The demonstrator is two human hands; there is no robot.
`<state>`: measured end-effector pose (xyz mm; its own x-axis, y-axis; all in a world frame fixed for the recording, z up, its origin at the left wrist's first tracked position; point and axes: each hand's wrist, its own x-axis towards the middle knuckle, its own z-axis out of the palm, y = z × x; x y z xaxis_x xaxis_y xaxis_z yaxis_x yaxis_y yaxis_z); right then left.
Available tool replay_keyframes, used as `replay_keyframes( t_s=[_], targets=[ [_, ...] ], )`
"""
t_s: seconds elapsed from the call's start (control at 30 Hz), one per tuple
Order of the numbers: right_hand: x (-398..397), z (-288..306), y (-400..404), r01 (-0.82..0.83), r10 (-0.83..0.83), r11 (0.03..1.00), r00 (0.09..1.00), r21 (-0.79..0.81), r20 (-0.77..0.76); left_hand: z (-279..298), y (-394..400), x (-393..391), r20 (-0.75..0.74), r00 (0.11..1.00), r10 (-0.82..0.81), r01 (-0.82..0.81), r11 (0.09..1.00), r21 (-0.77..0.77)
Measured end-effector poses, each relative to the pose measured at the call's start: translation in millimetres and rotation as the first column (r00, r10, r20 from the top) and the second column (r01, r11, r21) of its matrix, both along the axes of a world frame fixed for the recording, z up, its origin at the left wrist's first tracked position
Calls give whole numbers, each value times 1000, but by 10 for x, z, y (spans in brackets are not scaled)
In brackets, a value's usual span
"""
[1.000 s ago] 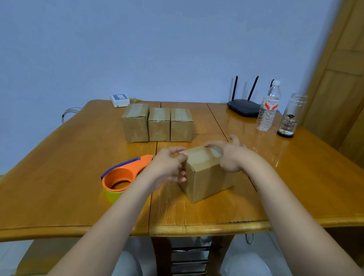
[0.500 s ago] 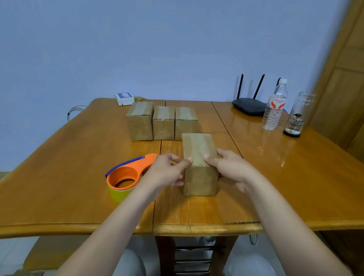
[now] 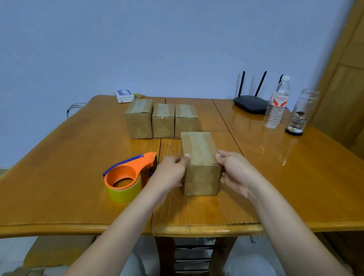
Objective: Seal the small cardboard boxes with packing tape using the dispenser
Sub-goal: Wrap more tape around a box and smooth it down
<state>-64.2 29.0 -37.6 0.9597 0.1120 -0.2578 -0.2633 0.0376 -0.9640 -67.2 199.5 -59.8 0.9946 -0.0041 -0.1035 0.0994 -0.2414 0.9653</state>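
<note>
In the head view, at frame centre, a small brown taped cardboard box (image 3: 198,162) is being gripped on the wooden table (image 3: 56,179) between the left hand (image 3: 170,170) and right hand (image 3: 235,174); an orange tape dispenser (image 3: 126,174) is lying left of it.

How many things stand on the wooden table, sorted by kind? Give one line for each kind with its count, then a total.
Cardboard boxes: 4, three in a row and one held between the left hand and right hand
Tape dispenser: 1
Router: 1
Plastic bottle: 1
Glass jar: 1
Small white device: 1
Total: 9
</note>
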Motion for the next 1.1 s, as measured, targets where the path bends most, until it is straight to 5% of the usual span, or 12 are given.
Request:
replay_keyframes(
  t_s=[0.17,0.3,0.47,0.53,0.6,0.73,0.93,1.03,1.1],
  targets=[
    [-10,-12,70,50,-45,984,998,-173,34,35,-20,-32,21,1000,-8,6,998,67],
    [-12,131,171,164,48,716,958,-679,282,71,88,-7,103,995,-6,-16,978,208],
    [288,345,377,350,121,613,844,-708,523,266,529,107,416,901,126,-295,881,371],
    [423,351,485,292,200,550,863,-782,463,301,801,220,321,947,17,-220,764,607],
    [511,287,585,173,302,442,895,-880,328,290,1061,293,61,998,-29,-33,585,810],
    [597,122,662,105,396,189,902,-976,174,202,1329,291,-205,978,-32,196,468,862],
    [585,110,671,130,391,210,897,-969,205,3,1418,360,-137,991,-2,122,470,874],
    [612,82,655,133,370,268,900,-954,229,19,1403,365,-126,991,-45,130,563,816],
    [627,84,625,177,320,418,890,-891,327,15,1425,344,-73,996,-58,92,700,709]
  ],
)
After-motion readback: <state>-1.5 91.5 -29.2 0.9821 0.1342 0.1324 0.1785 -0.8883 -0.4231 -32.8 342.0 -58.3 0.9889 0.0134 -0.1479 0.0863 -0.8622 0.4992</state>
